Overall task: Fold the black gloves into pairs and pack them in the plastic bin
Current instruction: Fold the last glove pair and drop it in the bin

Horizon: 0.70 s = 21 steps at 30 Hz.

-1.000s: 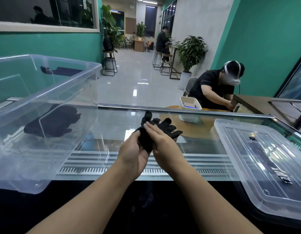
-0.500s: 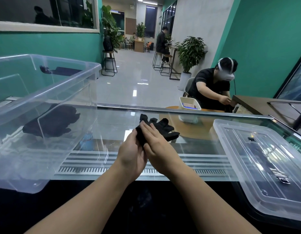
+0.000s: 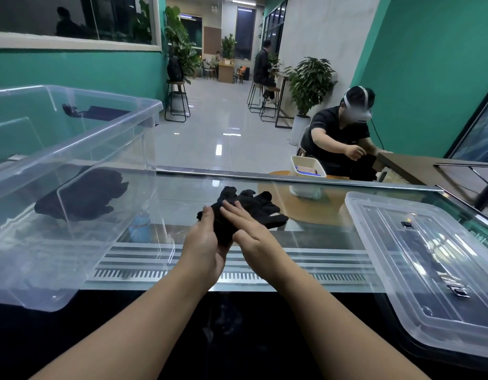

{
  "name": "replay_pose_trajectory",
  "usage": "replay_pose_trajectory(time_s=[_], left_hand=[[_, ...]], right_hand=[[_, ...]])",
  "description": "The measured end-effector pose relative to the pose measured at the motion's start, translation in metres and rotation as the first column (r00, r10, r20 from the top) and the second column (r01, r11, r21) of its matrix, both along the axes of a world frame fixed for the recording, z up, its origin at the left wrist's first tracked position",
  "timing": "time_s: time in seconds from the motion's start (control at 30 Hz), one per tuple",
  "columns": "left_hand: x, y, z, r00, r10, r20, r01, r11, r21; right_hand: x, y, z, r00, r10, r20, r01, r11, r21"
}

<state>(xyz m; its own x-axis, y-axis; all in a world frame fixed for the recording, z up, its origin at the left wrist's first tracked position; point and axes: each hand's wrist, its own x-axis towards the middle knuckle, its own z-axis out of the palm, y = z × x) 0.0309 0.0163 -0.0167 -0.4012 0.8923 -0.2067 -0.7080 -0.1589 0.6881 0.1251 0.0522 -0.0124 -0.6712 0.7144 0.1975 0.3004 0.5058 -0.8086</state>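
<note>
I hold one pair of black gloves (image 3: 248,209) above the glass tabletop (image 3: 305,215), in front of me and between the bin and the lid. My left hand (image 3: 203,248) is cupped under the cuff end, with its fingers closed around the fabric. My right hand (image 3: 251,231) lies flat on top with its fingers extended and gripping nothing; it presses the gloves against the left palm. The glove fingers project past both hands, so I judge the fold incomplete.

Progress: a bundle of black gloves (image 3: 81,193) already lies on the floor of the clear plastic bin (image 3: 105,138) to my left. No loose gloves are visible on the table. What is left, in my judgement: complete the fold on this pair, then move it left over the bin rim and place it beside the bundle.

Surroundings: the bin lid (image 3: 418,261) lies flat to my right, well apart from the hands. The near bin wall stands tall; the pair must be lifted over it. A seated person (image 3: 338,138) works beyond the table, clear of the path.
</note>
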Motion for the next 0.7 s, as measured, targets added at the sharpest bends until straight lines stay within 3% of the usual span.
replay_pose_trajectory(time_s=[0.07, 0.13, 0.23, 0.33, 0.4, 0.47, 0.57, 0.7], left_hand=[[-0.003, 0.000, 0.004, 0.999, 0.032, 0.006, -0.032, 0.999, -0.020], [-0.005, 0.000, 0.004, 0.996, 0.063, -0.068, -0.067, 0.996, -0.058], [-0.014, 0.001, 0.000, 0.923, 0.099, -0.371, -0.171, 0.971, -0.167], [-0.028, -0.003, 0.000, 0.663, -0.002, -0.748, -0.230, 0.951, -0.206], [-0.037, -0.007, 0.000, 0.477, -0.123, -0.870, -0.233, 0.937, -0.260], [-0.041, -0.009, 0.001, 0.437, -0.230, -0.870, -0.189, 0.922, -0.338], [-0.036, -0.013, 0.003, 0.496, -0.354, -0.793, -0.050, 0.900, -0.433], [-0.029, -0.020, 0.012, 0.320, -0.471, -0.822, -0.020, 0.864, -0.502]], right_hand=[[0.003, 0.003, 0.001, 0.983, -0.170, -0.066, 0.175, 0.981, 0.082], [0.008, 0.009, -0.001, 0.931, -0.364, -0.033, 0.363, 0.909, 0.205], [0.018, 0.018, -0.004, 0.848, -0.517, 0.116, 0.482, 0.844, 0.234], [0.022, 0.020, -0.006, 0.823, -0.522, 0.225, 0.480, 0.850, 0.217], [0.022, 0.021, -0.009, 0.821, -0.519, 0.239, 0.471, 0.851, 0.232], [0.021, 0.022, -0.011, 0.815, -0.526, 0.244, 0.471, 0.846, 0.252], [0.022, 0.021, -0.011, 0.809, -0.531, 0.252, 0.466, 0.841, 0.274], [0.021, 0.018, -0.008, 0.831, -0.493, 0.257, 0.425, 0.861, 0.279]])
